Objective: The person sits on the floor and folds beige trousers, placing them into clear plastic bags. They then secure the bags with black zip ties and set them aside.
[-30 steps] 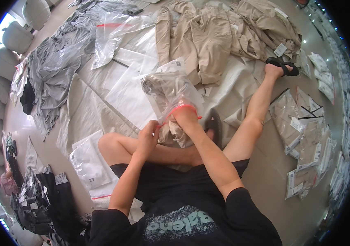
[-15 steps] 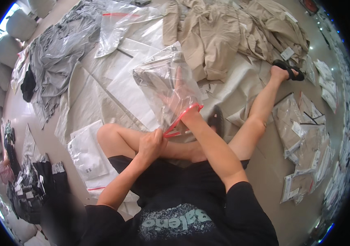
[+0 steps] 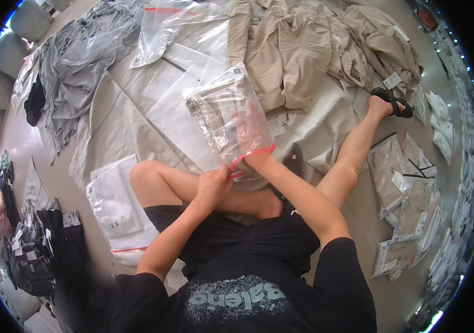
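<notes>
A clear zip bag with a red strip along its mouth is held up in front of my crossed legs. Inside it lies what looks like a folded beige garment, partly hidden by glare. My left hand pinches the left corner of the bag's mouth. Through that mouth reaches my right hand, seen behind the clear plastic with fingers stretched out flat beside the garment.
Beige trousers are heaped at the far side, grey garments at far left. Flat empty bags lie beside my left knee. Packed beige garments lie at right, dark tagged clothes at left. White sheeting covers the floor.
My right hand has straightened and lies flatter inside the bag, where more of the beige fold shows. The left hand has shifted slightly right, still gripping the mouth.
</notes>
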`<state>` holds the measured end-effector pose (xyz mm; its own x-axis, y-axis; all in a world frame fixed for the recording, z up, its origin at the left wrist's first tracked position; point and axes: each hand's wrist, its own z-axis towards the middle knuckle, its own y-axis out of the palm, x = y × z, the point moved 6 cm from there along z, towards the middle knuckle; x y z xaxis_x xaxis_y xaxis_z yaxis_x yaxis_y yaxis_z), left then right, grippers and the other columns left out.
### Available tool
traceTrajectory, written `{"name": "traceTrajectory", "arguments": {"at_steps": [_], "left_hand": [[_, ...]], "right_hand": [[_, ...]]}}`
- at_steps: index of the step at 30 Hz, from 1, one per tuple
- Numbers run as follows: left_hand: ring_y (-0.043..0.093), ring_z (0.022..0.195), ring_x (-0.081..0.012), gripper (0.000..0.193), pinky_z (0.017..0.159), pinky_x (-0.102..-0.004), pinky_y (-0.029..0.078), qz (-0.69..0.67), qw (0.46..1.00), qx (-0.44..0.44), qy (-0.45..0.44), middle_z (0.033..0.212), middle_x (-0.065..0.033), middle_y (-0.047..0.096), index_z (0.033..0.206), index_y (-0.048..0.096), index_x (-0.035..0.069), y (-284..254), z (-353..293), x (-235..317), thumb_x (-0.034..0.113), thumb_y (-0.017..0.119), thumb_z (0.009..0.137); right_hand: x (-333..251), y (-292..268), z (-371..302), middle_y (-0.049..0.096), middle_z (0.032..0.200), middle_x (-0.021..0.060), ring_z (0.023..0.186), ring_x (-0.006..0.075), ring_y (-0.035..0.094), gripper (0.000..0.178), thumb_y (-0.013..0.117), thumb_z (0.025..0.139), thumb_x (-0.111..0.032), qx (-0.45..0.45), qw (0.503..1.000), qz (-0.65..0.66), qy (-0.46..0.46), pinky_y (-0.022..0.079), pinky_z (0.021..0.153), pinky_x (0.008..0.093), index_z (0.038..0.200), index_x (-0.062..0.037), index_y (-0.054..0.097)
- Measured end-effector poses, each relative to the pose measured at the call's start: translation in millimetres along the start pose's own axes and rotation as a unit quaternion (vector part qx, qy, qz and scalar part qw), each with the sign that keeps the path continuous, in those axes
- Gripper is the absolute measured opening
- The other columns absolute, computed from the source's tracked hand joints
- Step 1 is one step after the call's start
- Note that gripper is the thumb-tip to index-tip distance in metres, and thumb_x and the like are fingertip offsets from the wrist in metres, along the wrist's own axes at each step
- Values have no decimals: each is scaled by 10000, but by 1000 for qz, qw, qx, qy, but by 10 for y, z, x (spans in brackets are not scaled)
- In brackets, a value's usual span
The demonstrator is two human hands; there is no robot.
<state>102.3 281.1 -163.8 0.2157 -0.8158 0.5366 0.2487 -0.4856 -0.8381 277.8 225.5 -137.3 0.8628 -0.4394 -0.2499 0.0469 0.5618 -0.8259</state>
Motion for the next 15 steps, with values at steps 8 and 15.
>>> {"name": "traceTrajectory", "arguments": {"at_steps": [8,15], "left_hand": [[703,663,-330,200,616,-473,559,29,996,12,82,706,-121,671,941,595,59,24,-103,176,105,745,815],[698,667,-328,206,619,-467,554,7,996,-4,92,722,-130,653,919,577,55,107,-268,142,129,753,840]], "right_hand": [[-595,459,-415,563,1563,160,1555,341,418,536,613,943,-221,-213,950,-2,-228,314,1273,568,1435,-10,622],[-608,765,89,418,1692,155,1615,358,289,558,536,1043,-297,-198,969,53,-135,174,1322,571,1568,-109,528]]}}
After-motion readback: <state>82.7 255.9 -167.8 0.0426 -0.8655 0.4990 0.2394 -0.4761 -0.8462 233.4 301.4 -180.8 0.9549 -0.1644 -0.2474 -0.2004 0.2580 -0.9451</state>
